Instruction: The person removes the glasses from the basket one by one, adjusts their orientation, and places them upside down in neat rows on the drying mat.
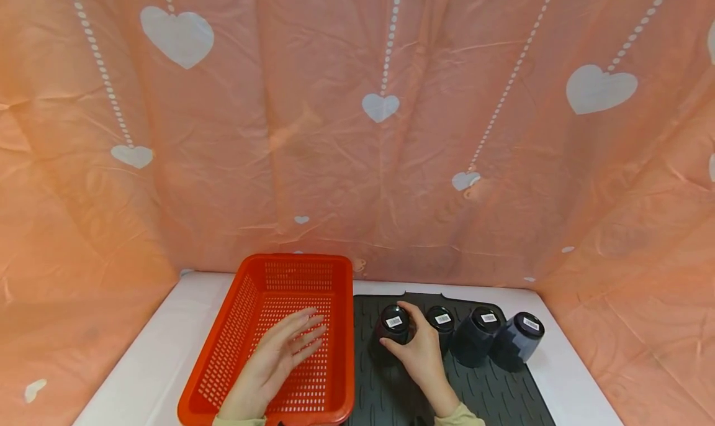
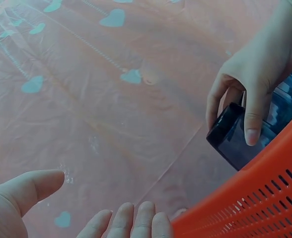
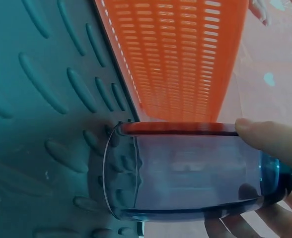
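My right hand (image 1: 420,349) grips a dark tinted drinking glass (image 1: 393,323) near its base, thumb on one side and fingers on the other. The glass is upside down, its white-labelled base facing up. In the right wrist view the rim of the glass (image 3: 185,171) is right at the ridged black mat (image 1: 377,382). My left hand (image 1: 278,362) is over the red-orange plastic basket (image 1: 347,351), fingers extended and holding nothing. Its thumb stands apart from the fingers (image 2: 145,218) in the left wrist view.
Several more dark glasses stand upside down in a row right of my right hand: a near one (image 1: 441,321), a middle one (image 1: 475,339) and an end one (image 1: 516,341) at the mat's edge. A white table (image 1: 151,358) lies beneath. Behind hangs a pink heart-patterned curtain (image 1: 335,165).
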### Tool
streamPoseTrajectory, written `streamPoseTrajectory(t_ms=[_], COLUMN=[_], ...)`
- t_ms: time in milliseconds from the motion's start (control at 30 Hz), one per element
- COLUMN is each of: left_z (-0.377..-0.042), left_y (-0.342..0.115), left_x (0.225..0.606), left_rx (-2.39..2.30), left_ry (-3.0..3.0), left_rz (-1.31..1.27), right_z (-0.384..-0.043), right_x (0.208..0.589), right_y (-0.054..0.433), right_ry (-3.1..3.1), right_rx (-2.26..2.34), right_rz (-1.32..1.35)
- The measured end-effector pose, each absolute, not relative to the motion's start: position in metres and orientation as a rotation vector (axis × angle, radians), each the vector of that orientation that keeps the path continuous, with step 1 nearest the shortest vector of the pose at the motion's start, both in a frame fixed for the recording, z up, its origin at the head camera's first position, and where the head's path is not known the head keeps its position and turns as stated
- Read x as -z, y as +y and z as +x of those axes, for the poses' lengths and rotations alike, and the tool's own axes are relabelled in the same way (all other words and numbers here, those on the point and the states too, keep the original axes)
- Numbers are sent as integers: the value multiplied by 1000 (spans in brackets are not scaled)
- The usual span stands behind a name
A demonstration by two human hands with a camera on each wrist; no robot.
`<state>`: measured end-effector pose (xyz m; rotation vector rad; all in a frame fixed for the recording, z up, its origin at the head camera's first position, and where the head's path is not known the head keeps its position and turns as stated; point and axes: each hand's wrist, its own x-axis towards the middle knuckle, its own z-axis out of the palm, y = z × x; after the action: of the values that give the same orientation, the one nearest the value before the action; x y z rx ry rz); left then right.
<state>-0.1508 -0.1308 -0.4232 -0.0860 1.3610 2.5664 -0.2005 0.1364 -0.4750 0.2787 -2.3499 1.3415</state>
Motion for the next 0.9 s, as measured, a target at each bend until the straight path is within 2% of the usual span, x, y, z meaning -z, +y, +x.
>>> streamPoseTrajectory(t_ms=[900], left_z=[-150], left_y=[-135], left_x=[425], left_rx=[-2525], left_ry=[1406], left_rz=[-100], right_z=[-209], right_x=[488], right_y=[130], right_ry=[-2349], right_rx=[-1303], right_rz=[291])
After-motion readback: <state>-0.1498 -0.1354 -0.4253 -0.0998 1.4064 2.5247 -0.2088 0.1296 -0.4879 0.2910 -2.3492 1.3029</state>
